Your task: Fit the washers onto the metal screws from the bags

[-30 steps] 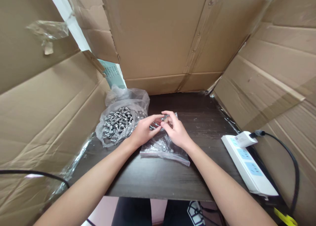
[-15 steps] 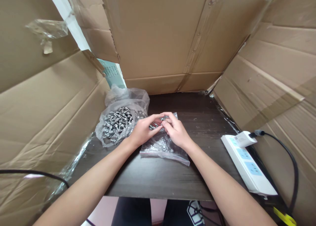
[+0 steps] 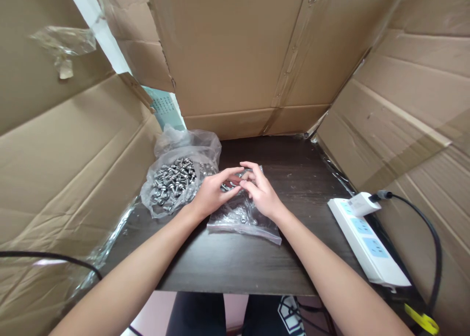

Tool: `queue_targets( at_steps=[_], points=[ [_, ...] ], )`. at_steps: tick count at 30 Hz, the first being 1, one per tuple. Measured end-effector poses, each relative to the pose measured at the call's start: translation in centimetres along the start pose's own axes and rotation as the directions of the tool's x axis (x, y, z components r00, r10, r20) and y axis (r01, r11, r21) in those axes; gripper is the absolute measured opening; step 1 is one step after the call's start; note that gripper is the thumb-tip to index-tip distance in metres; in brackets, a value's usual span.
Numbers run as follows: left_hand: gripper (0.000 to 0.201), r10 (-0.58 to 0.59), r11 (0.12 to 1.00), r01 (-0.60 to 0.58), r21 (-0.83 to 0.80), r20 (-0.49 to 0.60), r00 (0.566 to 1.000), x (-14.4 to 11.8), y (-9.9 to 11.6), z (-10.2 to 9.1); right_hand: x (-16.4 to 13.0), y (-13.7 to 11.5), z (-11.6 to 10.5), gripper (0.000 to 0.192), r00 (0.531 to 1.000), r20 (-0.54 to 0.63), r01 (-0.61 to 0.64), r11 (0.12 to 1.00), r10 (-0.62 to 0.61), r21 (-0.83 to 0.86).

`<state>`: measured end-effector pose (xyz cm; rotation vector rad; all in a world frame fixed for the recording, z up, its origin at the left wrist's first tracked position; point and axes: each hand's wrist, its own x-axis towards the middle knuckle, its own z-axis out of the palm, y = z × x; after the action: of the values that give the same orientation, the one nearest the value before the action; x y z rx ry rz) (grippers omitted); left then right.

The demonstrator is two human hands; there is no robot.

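My left hand (image 3: 213, 194) and my right hand (image 3: 261, 194) meet fingertip to fingertip above a clear zip bag (image 3: 235, 226) with small metal pieces in it. The left fingers and thumb are bent toward each other. On the right, the thumb and bent fingers press together at the left fingertips, while the index finger arches higher. Whatever is pinched there is too small to make out; shiny metal shows between and behind the left fingers. Left of my hands, an open plastic bag (image 3: 149, 191) holds a heap of metal bolts (image 3: 176, 177).
Cardboard walls (image 3: 235, 57) close in the dark wooden table (image 3: 293, 164) at the back and sides. A white power strip (image 3: 370, 245) with a plugged-in adapter (image 3: 364, 204) lies along the right edge. A black cable (image 3: 51, 255) crosses at the left.
My right index finger has lifted a little and straightened away from the left fingertips. The hands stay in the same place over the zip bag; the view has shifted slightly.
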<state>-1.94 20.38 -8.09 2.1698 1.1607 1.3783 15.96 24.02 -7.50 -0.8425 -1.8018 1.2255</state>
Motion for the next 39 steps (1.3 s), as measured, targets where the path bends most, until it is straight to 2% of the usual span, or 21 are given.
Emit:
queue_targets(
  at_steps=[4, 9, 13, 17, 20, 24, 27, 30, 33, 37, 39],
  points=[
    [0.051, -0.078, 0.988, 0.075, -0.135, -0.014, 0.997, 0.18, 0.09, 0.33, 0.11, 0.30, 0.07, 0.045, 1.000, -0.014, 0.013, 1.000, -0.013, 0.007],
    [0.057, -0.125, 0.972, 0.120, -0.203, -0.013, 0.992, 0.18, 0.13, 0.44, -0.09, -0.12, -0.11, 0.037, 0.997, -0.066, -0.034, 0.997, 0.029, -0.066],
    [0.056, -0.103, 0.982, 0.096, -0.163, -0.037, 0.994, 0.07, 0.20, 0.37, -0.20, -0.47, -0.23, 0.043, 0.998, -0.061, 0.015, 0.998, -0.019, -0.058],
    [0.055, -0.079, 0.993, 0.075, -0.092, -0.048, 0.996, 0.05, 0.45, 0.29, -0.21, -0.46, -0.13, 0.037, 0.997, -0.075, -0.018, 0.995, 0.010, -0.099],
    [0.052, -0.074, 0.995, 0.069, -0.073, -0.058, 0.996, 0.10, 0.52, 0.19, -0.23, -0.48, -0.10, 0.043, 0.997, -0.071, 0.015, 0.997, -0.020, -0.080],
    [0.053, -0.086, 0.996, 0.083, -0.041, -0.073, 0.994, 0.13, 0.42, 0.05, -0.24, -0.60, -0.09, 0.038, 0.994, -0.106, -0.028, 0.996, 0.019, -0.088],
    [0.053, -0.090, 0.996, 0.089, -0.015, -0.083, 0.992, 0.09, 0.36, 0.01, -0.20, -0.60, -0.02, 0.052, 0.996, -0.090, -0.005, 0.999, 0.001, -0.038],
    [0.055, -0.087, 0.996, 0.087, -0.007, -0.087, 0.992, 0.05, 0.33, 0.04, -0.14, -0.51, 0.05, 0.049, 0.997, -0.062, -0.045, 0.999, 0.045, -0.001],
    [0.057, -0.091, 0.996, 0.090, -0.017, -0.088, 0.992, 0.06, 0.37, 0.09, -0.10, -0.41, 0.03, 0.052, 0.997, -0.065, -0.035, 0.999, 0.036, 0.025],
    [0.061, -0.117, 0.992, 0.113, -0.053, -0.080, 0.990, 0.14, 0.50, 0.11, -0.16, -0.46, -0.08, 0.046, 0.994, -0.090, -0.063, 0.998, 0.061, -0.015],
    [0.060, -0.130, 0.990, 0.125, -0.064, -0.083, 0.988, 0.18, 0.55, 0.10, -0.21, -0.55, -0.09, 0.056, 0.996, -0.085, -0.041, 0.999, 0.040, -0.018]
  ],
)
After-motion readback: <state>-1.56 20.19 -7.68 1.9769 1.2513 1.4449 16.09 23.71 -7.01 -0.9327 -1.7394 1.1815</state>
